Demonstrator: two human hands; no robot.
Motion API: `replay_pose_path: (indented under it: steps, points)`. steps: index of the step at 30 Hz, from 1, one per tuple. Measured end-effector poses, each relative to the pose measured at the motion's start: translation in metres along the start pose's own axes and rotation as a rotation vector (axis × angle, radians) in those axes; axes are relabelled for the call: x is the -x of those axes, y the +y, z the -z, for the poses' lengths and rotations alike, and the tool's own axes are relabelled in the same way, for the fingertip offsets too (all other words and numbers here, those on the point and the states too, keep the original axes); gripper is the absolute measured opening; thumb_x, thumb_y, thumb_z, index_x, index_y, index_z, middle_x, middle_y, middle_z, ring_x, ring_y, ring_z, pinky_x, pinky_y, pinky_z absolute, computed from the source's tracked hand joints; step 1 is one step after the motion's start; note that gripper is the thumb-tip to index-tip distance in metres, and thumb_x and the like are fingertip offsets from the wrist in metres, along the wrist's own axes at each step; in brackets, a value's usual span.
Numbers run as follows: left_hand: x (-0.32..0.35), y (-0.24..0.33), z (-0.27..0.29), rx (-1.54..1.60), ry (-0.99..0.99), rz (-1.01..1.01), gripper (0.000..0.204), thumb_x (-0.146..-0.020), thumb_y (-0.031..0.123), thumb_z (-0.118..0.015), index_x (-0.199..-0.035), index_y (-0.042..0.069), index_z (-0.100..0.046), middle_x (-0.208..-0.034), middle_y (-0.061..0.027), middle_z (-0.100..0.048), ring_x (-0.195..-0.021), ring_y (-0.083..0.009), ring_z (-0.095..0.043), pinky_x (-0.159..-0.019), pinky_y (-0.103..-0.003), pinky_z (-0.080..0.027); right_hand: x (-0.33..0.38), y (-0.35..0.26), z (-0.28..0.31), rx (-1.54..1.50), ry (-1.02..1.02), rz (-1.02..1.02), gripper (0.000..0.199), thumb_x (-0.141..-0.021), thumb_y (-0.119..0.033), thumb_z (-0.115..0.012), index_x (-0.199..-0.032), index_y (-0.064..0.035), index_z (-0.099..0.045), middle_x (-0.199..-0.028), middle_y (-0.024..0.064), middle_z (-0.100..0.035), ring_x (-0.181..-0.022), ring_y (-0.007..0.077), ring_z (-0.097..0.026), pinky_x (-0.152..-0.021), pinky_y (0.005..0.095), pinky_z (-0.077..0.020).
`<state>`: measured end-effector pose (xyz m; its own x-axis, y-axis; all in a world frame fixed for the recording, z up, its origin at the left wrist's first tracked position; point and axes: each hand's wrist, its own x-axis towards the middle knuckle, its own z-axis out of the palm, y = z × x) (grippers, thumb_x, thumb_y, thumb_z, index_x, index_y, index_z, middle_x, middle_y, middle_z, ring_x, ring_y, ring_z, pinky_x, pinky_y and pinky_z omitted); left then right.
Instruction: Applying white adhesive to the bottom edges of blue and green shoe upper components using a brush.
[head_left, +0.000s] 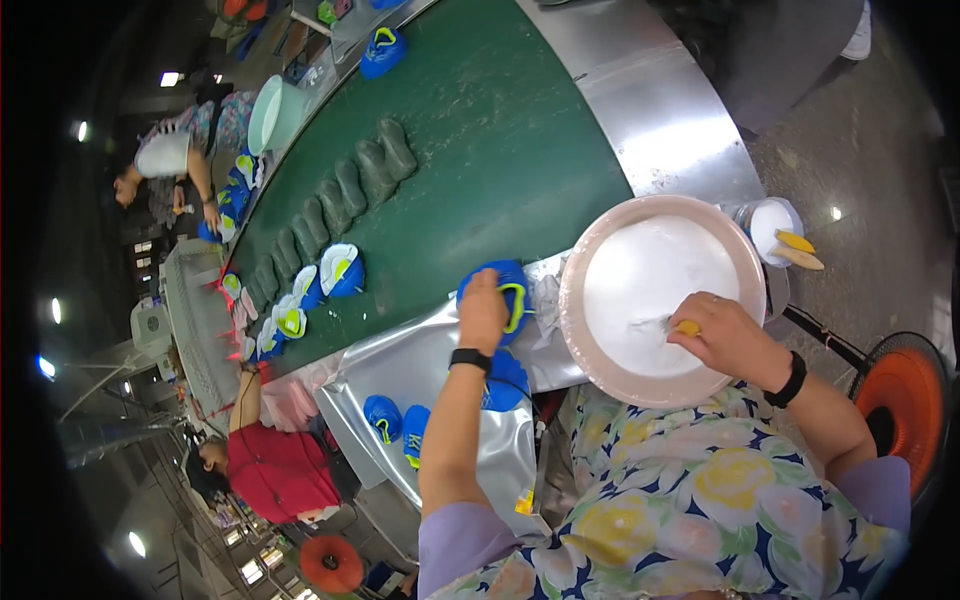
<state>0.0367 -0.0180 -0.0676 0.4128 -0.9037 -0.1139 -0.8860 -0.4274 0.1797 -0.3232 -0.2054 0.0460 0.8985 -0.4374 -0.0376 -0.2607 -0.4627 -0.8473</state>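
Observation:
My left hand (pixel 483 318) is closed around a blue shoe upper (pixel 508 275) with a yellow-green lined opening, held just left of a pink basin (pixel 571 300). In my right hand (pixel 735 340) is a brush (pixel 688 327), gripped by its short yellow handle. Its bristle end meets the white liquid (pixel 645 260) in the basin and is hard to make out. Below my left hand, more blue shoe uppers (pixel 382 415) lie on a shiny metal sheet (pixel 375 365); one (pixel 507 388) is partly hidden by my wrist.
A green conveyor belt (pixel 480 150) carries a row of dark grey shoe-shaped pieces (pixel 350 187) and several blue-and-white uppers (pixel 342 270). A tub with brushes (pixel 775 220) stands right of the basin. An orange fan (pixel 905 400) is at lower right. Co-workers (pixel 285 460) stand left.

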Motion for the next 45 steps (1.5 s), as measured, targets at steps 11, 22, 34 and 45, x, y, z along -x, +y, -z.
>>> replay_pose_path:
  steps: [11,22,34,45]
  points:
    - [0.0,0.062,0.102,1.376,-0.445,0.249,0.054,-0.096,0.022,-0.058,-0.144,0.005,-0.041,-0.138,-0.0104,-0.053,-0.119,-0.0237,-0.057,-0.101,-0.041,-0.049,-0.027,-0.003,0.057,-0.338,0.384,-0.008,0.024,-0.085,-0.018,-0.072,-0.09,-0.0008,-0.057,-0.08,0.013,-0.062,-0.071,0.0301,-0.062,-0.067,0.0356,-0.0484]
    - [-0.013,0.161,0.071,0.844,0.135,-0.032,0.053,-0.09,0.018,-0.065,-0.138,0.004,-0.048,-0.132,-0.011,-0.056,-0.113,-0.0229,-0.06,-0.096,-0.039,-0.051,-0.021,-0.001,0.027,-0.49,0.535,-0.401,0.029,-0.086,-0.023,-0.073,-0.084,0.0026,-0.06,-0.07,0.0105,-0.064,-0.06,0.0151,-0.062,-0.055,0.0279,-0.0479]
    - [-0.015,0.145,0.091,1.656,-0.228,0.519,0.05,-0.088,0.012,-0.069,-0.135,0.006,-0.052,-0.13,-0.0103,-0.058,-0.112,-0.0223,-0.06,-0.096,-0.037,-0.051,-0.019,0.001,0.027,-0.531,0.522,-0.071,0.024,-0.083,-0.019,-0.077,-0.09,-0.0019,-0.062,-0.077,0.0073,-0.067,-0.065,0.0167,-0.065,-0.06,0.0279,-0.0489]
    - [0.032,0.162,0.064,1.652,-0.682,0.445,0.048,-0.094,0.022,-0.062,-0.137,0.008,-0.048,-0.128,-0.0099,-0.06,-0.114,-0.0228,-0.061,-0.098,-0.038,-0.051,-0.049,-0.009,0.015,-0.254,0.276,0.549,0.019,-0.087,-0.022,-0.069,-0.094,-0.0067,-0.06,-0.091,0.0079,-0.064,-0.088,0.0265,-0.064,-0.074,0.0357,-0.0524]
